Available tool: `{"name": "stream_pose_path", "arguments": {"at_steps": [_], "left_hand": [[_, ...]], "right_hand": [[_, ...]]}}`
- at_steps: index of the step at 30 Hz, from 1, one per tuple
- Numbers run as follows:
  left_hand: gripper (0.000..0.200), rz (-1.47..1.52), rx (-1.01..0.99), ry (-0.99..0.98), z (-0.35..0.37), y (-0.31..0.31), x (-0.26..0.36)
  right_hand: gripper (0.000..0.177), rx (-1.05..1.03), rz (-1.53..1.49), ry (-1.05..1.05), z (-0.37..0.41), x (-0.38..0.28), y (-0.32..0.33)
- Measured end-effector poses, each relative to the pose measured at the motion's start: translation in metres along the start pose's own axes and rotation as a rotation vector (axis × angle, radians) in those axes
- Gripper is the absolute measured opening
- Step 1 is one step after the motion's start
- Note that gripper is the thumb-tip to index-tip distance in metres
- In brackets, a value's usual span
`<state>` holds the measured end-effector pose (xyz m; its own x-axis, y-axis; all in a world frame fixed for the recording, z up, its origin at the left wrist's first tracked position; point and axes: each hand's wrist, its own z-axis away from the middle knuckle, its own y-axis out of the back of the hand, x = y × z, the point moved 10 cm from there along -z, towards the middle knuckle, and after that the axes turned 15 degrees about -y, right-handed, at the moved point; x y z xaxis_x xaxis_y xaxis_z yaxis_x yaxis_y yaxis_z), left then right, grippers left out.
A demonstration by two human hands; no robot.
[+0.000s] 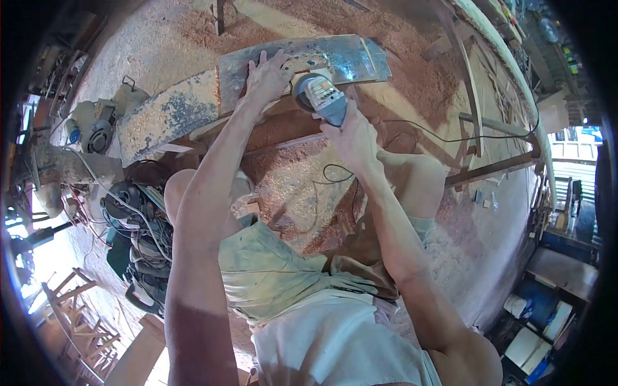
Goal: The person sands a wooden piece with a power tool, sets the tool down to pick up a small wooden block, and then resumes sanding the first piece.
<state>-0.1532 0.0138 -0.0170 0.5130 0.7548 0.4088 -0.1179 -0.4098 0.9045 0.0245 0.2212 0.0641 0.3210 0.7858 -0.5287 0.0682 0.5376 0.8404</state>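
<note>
My right hand [355, 138] is wrapped around the grey body of an angle grinder [325, 100], low over the bench top. The grinder's round disc end points left, beside a pale wooden piece [306, 63] that is partly hidden behind the tool. Just left of it, my left hand [269, 78] lies on the worn, dark-coated bench top [233, 67] with its fingers spread. The fingertips reach toward the far side of the bench, and the thumb side is close to the wooden piece.
A black cord [444, 138] runs off to the right. Reddish wood shavings [412, 71] cover the floor behind the bench and between my legs. Wooden frame bars [492, 168] stand at the right. Machines and tangled cables [138, 215] crowd the left.
</note>
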Motion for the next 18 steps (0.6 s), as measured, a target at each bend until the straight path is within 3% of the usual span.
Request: {"name": "stream_pose_path", "arguments": {"at_steps": [4,9,12,15,18], "left_hand": [[0.065,0.015,-0.005,-0.002,0.002,0.001,0.0],[0.063,0.033,0.02,-0.033,0.002,0.013,0.01],[0.061,0.15,0.033,0.018,0.004,0.025,0.008],[0.067,0.522,0.243,0.144,0.008,0.053,-0.003],[0.064,-0.111,0.16,-0.156,0.019,0.09,0.088]], "right_hand": [[0.067,0.014,-0.03,0.004,-0.002,0.0,0.009],[0.066,0.054,-0.062,-0.214,-0.014,0.026,0.042],[0.058,0.156,-0.197,-0.271,-0.024,0.053,0.062],[0.053,0.187,-0.426,-0.306,-0.021,0.07,0.081],[0.048,0.154,-0.589,-0.353,-0.012,0.067,0.112]]}}
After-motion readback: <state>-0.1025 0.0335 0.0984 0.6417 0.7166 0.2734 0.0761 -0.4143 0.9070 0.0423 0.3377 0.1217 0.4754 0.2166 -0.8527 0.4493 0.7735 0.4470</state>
